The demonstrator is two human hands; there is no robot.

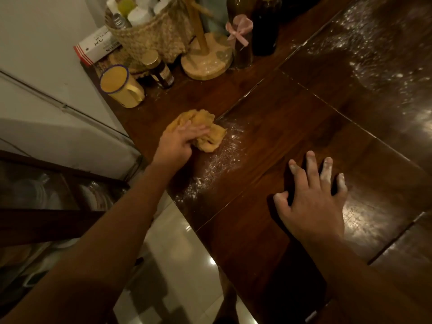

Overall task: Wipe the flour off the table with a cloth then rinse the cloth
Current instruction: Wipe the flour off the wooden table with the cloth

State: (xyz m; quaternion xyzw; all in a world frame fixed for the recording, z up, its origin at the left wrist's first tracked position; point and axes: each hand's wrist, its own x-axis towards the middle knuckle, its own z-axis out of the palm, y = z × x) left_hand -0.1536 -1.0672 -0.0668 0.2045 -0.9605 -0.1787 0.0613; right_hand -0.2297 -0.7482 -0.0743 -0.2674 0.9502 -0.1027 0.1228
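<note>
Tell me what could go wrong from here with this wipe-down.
1. The flour streak lies by the near edge of the table. If the left hand sweeps the cloth that way, flour would likely drop onto the floor.
2. The right hand rests flat on the wood with floury fingers and may re-smear wiped areas.
3. The mug and jar stand just beyond the cloth, so a wide stroke could knock them.

Dim, warm yellow-brown light; soft focus throughout.
Bright glare patches on the glossy table [292, 127] at far right and on the floor tiles [187, 230]. The right hand [313, 197] throws a dark shadow to its left. Straight lines bend toward the frame edges; the left side is murky.
</note>
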